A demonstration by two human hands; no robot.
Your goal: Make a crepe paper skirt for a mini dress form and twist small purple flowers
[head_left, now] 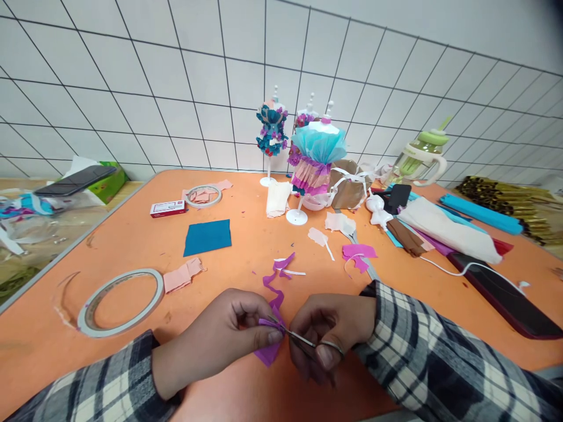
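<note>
Near the table's front edge my left hand [240,331] pinches a piece of purple crepe paper [269,354] between thumb and fingers. My right hand [328,334] grips a pair of small scissors [303,338], thumb in one handle loop. The scissor blades point left and meet the purple paper at my left fingertips. A wavy purple strip [273,284] lies just beyond my hands, close to a thin white strip [292,272]. Left of my left hand are a folded pink paper piece [182,276] and a large tape roll [83,313].
Small dress forms with a blue-and-pink paper dress [319,143] and a teal flowered one [271,129] stand at the back. A teal sheet [207,237], a red-and-white box [168,208] and a smaller tape roll [214,189] lie left. A dark phone [505,293] and green-lidded bottle [420,155] are right.
</note>
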